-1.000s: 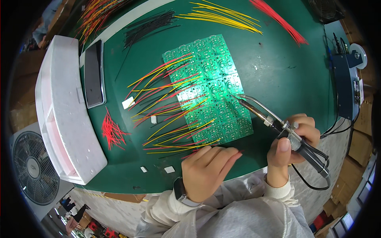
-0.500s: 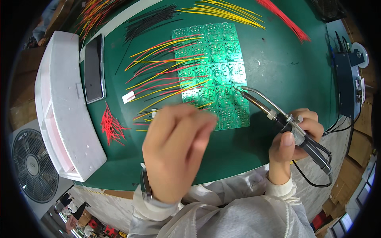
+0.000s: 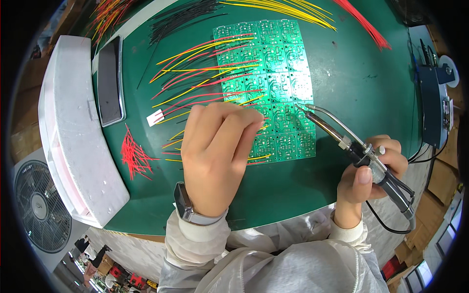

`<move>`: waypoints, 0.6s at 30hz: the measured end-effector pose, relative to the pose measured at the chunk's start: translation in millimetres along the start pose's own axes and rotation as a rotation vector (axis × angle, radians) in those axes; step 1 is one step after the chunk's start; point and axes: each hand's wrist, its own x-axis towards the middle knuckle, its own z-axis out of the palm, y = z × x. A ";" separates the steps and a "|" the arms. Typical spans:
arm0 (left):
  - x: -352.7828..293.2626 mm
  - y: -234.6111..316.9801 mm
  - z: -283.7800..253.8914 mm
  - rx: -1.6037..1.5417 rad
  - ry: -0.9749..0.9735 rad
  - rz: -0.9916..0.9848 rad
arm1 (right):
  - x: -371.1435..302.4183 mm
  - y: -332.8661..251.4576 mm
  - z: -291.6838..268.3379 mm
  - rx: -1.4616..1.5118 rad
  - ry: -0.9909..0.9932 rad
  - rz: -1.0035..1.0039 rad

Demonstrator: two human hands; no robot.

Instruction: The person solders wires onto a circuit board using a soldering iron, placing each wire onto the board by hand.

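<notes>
My right hand grips a soldering iron with a curved metal tube running along it. The iron's tip hovers at or just above the right half of a green circuit board panel; contact cannot be made out. Over the panel's lower left part, my left hand is closed, thumb and fingers pressed together. What it pinches, if anything, is hidden. Red, yellow and black wires stick out leftward from the panel in rows, and the left hand covers some of them.
Black wires, yellow wires and red wires lie along the far side. Short red wires, a phone and a white foam box are at left. A blue soldering station stands at right.
My left hand has moved up and further over the wires and panel. The right hand with the soldering iron sits slightly further right in the picture, as does the panel.
</notes>
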 end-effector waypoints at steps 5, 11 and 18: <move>-1.9 -3.7 3.2 -0.051 -0.022 -0.043 | -2.5 -8.1 1.1 0.003 -0.014 0.084; -2.9 -6.0 3.2 -0.090 -0.051 -0.100 | -1.5 -7.3 -3.9 -0.016 -0.244 -0.003; -1.9 -7.1 5.8 -0.115 -0.043 -0.081 | -1.5 -3.8 -2.9 -0.017 -0.249 -0.025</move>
